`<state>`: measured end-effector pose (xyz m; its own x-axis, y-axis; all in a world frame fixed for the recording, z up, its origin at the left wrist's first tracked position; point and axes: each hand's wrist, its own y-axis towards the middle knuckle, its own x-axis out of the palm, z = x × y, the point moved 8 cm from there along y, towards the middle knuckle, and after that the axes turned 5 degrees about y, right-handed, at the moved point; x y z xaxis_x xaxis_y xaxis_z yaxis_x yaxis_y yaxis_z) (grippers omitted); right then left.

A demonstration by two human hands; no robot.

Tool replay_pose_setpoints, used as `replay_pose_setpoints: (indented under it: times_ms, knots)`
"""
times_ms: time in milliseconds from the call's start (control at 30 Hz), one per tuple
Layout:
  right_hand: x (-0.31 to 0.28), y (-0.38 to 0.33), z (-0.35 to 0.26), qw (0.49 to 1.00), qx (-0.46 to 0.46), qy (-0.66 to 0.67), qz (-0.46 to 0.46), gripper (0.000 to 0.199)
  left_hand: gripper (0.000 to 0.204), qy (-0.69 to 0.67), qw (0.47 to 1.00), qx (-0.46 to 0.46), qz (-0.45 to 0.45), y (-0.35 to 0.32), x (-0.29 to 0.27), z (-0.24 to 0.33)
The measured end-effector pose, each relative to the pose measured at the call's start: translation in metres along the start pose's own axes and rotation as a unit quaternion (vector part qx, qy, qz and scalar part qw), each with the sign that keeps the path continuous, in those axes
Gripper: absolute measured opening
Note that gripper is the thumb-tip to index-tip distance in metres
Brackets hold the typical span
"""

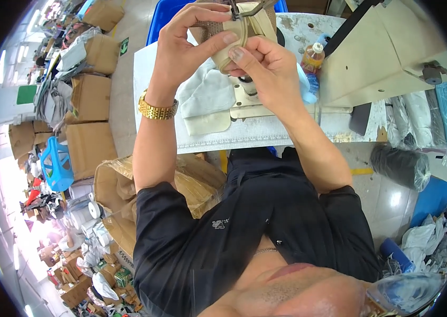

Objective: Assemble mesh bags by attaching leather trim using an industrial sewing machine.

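Observation:
Both my hands hold a beige and brown sewn fabric piece (239, 45) with a rounded, corded edge, up by the metal presser parts (235, 15) of a sewing machine (376, 58). My left hand (180, 50) grips its left side, thumb pressed on the beige face and fingers curled over the top. Lower on the right, my right hand (276, 71) pinches the edge between thumb and bent fingers. Part of the piece is hidden behind my fingers. Below it stands the machine's post and base (252, 105).
Pale grey cut fabric pieces (207, 98) lie on the white worktable (154, 129), left of the machine base. A bottle with a white cap (313, 58) stands right of my right hand. Behind the table is a blue bin (159, 21). An open cardboard box (120, 185) sits at the left.

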<state>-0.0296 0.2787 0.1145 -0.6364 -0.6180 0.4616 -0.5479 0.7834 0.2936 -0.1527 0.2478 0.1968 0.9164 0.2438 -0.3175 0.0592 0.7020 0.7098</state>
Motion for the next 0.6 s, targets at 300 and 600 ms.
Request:
replay_pose_setpoints:
  times_ms: [300,600]
  knots:
    - [0.001,0.005,-0.002,1.000,-0.006,0.001,-0.004,0.020,0.029,0.159,0.976,-0.146,-0.002,-0.003,-0.005,-0.005]
    - [-0.002,0.012,0.000,1.000,-0.026,-0.007,0.009,0.021,0.027,0.146,0.974,-0.173,-0.014,0.000,-0.006,-0.012]
